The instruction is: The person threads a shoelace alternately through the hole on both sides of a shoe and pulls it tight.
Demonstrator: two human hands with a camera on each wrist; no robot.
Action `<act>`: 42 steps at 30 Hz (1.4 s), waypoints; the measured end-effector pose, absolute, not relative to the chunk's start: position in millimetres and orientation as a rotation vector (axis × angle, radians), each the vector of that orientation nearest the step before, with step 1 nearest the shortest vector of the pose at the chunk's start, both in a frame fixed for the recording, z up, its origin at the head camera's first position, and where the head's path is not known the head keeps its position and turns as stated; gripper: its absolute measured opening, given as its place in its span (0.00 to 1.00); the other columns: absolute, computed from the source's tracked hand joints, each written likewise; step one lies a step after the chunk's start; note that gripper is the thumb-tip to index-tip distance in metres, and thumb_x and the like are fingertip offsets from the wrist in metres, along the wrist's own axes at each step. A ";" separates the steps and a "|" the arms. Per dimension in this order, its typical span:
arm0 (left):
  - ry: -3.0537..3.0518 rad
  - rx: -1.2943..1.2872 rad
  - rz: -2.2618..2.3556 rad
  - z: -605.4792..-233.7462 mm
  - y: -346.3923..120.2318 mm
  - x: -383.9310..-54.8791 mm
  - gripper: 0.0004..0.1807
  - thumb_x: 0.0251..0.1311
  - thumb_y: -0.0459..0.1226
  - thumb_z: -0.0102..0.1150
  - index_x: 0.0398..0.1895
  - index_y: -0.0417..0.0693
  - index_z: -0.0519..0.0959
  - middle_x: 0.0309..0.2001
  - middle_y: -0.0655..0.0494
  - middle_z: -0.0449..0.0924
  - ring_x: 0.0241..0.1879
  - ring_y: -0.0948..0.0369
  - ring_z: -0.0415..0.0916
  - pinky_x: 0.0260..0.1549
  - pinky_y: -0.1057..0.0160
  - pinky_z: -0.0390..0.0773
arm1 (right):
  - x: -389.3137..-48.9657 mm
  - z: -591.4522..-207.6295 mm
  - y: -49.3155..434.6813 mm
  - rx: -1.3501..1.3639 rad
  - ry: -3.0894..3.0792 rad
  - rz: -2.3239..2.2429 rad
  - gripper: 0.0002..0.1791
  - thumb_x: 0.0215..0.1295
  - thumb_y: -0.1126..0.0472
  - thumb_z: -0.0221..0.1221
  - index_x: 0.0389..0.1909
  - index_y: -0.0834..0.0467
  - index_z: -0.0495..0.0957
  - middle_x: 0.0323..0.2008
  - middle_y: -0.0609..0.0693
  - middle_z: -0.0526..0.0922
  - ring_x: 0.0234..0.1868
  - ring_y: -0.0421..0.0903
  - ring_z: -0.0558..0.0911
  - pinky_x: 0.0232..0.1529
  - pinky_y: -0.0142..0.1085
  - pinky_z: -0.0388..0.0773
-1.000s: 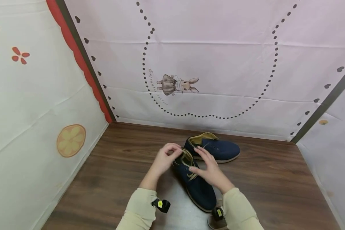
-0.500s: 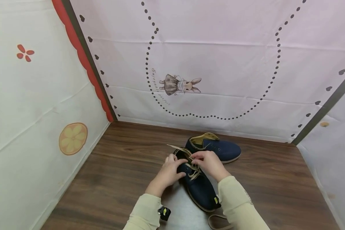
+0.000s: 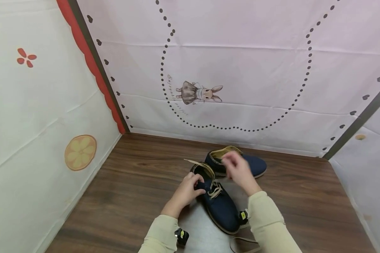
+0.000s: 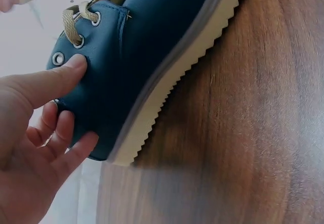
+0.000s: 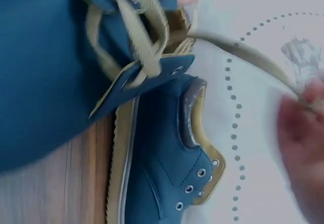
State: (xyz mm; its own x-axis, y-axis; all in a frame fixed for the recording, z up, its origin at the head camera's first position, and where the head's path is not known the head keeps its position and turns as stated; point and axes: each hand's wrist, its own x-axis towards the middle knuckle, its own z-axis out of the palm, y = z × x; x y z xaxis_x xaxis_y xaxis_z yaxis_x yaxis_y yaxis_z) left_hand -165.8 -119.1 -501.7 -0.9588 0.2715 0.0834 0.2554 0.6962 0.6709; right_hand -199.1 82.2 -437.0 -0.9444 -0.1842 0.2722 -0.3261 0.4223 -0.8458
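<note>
A navy blue shoe (image 3: 220, 207) with tan laces stands in the middle of the head view, its toe toward the near right. My left hand (image 3: 187, 189) holds its eyelet flap, the thumb lying beside a bare eyelet in the left wrist view. My right hand (image 3: 239, 172), blurred, is raised above and right of the shoe's opening. It pinches a tan shoelace (image 5: 248, 57) that stretches from the shoe in the right wrist view. A flat lace end (image 3: 193, 161) sticks out left past the shoe's collar. Behind lies the second navy shoe (image 3: 254, 165), partly hidden by my right hand.
A loop of loose tan lace (image 3: 242, 239) lies on the brown wood-grain surface (image 3: 139, 200) near my right sleeve. A pale printed cloth wall (image 3: 256, 80) rises behind the shoes, with further walls at left and right.
My left hand has moved from above the collar onto the eyelet flap. The right hand came to the laces, then drew up and to the right with the shoelace.
</note>
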 end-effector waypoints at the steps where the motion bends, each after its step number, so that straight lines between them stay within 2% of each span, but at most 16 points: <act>1: 2.866 0.450 1.145 -502.5 -120.3 -165.9 0.13 0.51 0.37 0.67 0.38 0.53 0.74 0.32 0.58 0.61 0.34 0.61 0.62 0.32 0.63 0.66 | -198.2 -438.5 80.6 0.558 -2.679 1.471 0.05 0.66 0.62 0.55 0.39 0.57 0.76 0.26 0.49 0.77 0.21 0.43 0.74 0.24 0.34 0.71; 4: 2.841 0.450 1.194 -505.0 -123.0 -166.0 0.13 0.52 0.37 0.67 0.35 0.54 0.72 0.33 0.59 0.61 0.35 0.60 0.64 0.33 0.62 0.68 | -194.8 -449.5 73.9 0.845 -2.969 1.090 0.03 0.64 0.59 0.58 0.36 0.53 0.78 0.29 0.41 0.75 0.25 0.37 0.72 0.29 0.34 0.71; 8: 2.795 0.443 1.254 -506.5 -123.3 -165.0 0.12 0.53 0.37 0.65 0.35 0.54 0.71 0.34 0.59 0.62 0.36 0.60 0.66 0.35 0.61 0.70 | -192.0 -465.9 68.1 0.929 -3.003 0.879 0.01 0.62 0.59 0.59 0.33 0.51 0.79 0.29 0.40 0.69 0.27 0.37 0.69 0.30 0.33 0.69; 14: 2.771 0.413 1.282 -506.7 -124.4 -164.8 0.11 0.53 0.37 0.65 0.35 0.56 0.72 0.35 0.59 0.62 0.36 0.60 0.66 0.35 0.62 0.70 | -192.2 -475.4 65.4 0.970 -2.977 1.018 0.04 0.63 0.61 0.58 0.33 0.49 0.79 0.29 0.43 0.65 0.26 0.39 0.67 0.29 0.32 0.68; 22: 2.786 0.403 1.288 -507.0 -123.6 -165.9 0.12 0.52 0.37 0.66 0.34 0.55 0.72 0.34 0.59 0.63 0.36 0.61 0.66 0.35 0.62 0.70 | -193.0 -481.7 62.7 1.034 -2.920 1.195 0.05 0.62 0.66 0.57 0.35 0.55 0.80 0.29 0.45 0.65 0.29 0.40 0.66 0.32 0.32 0.67; 25: 2.807 0.394 1.323 -507.8 -122.2 -165.0 0.16 0.50 0.35 0.68 0.35 0.51 0.68 0.34 0.57 0.63 0.34 0.60 0.66 0.34 0.62 0.70 | -192.2 -483.8 62.1 1.006 -2.898 1.285 0.05 0.62 0.67 0.58 0.35 0.57 0.81 0.29 0.45 0.66 0.29 0.40 0.67 0.32 0.32 0.67; 28: 2.860 0.398 1.330 -508.8 -120.7 -161.9 0.18 0.49 0.35 0.69 0.31 0.49 0.65 0.33 0.57 0.63 0.33 0.61 0.65 0.32 0.64 0.68 | -191.7 -485.6 61.9 0.951 -2.898 1.350 0.05 0.62 0.68 0.57 0.34 0.58 0.81 0.29 0.44 0.67 0.29 0.40 0.67 0.32 0.31 0.68; 32: 2.925 0.396 1.337 -509.7 -118.1 -156.1 0.12 0.52 0.40 0.67 0.24 0.52 0.71 0.34 0.60 0.63 0.34 0.61 0.65 0.32 0.65 0.68 | -191.8 -486.9 62.4 0.896 -2.910 1.401 0.07 0.62 0.69 0.56 0.34 0.59 0.82 0.30 0.44 0.71 0.31 0.40 0.69 0.33 0.32 0.68; 35: 2.973 0.411 1.337 -510.6 -116.2 -153.5 0.08 0.55 0.43 0.64 0.23 0.54 0.77 0.34 0.61 0.65 0.35 0.61 0.66 0.34 0.64 0.69 | -191.3 -487.5 66.5 0.860 -2.892 1.511 0.08 0.64 0.67 0.55 0.40 0.61 0.82 0.35 0.48 0.77 0.33 0.40 0.73 0.35 0.30 0.70; 39: 2.976 0.443 1.359 -511.4 -118.4 -152.5 0.06 0.58 0.43 0.61 0.26 0.54 0.80 0.35 0.62 0.67 0.36 0.62 0.68 0.34 0.64 0.70 | -186.6 -486.7 78.1 0.685 -2.794 1.753 0.19 0.63 0.63 0.58 0.55 0.61 0.74 0.44 0.55 0.76 0.41 0.47 0.75 0.42 0.39 0.72; 42: 2.915 0.438 1.482 -510.8 -123.9 -152.6 0.04 0.59 0.40 0.60 0.28 0.52 0.80 0.35 0.62 0.71 0.35 0.62 0.70 0.35 0.64 0.72 | -176.7 -489.9 85.9 0.525 -2.828 1.726 0.40 0.54 0.56 0.67 0.66 0.57 0.61 0.54 0.59 0.68 0.53 0.56 0.69 0.49 0.52 0.67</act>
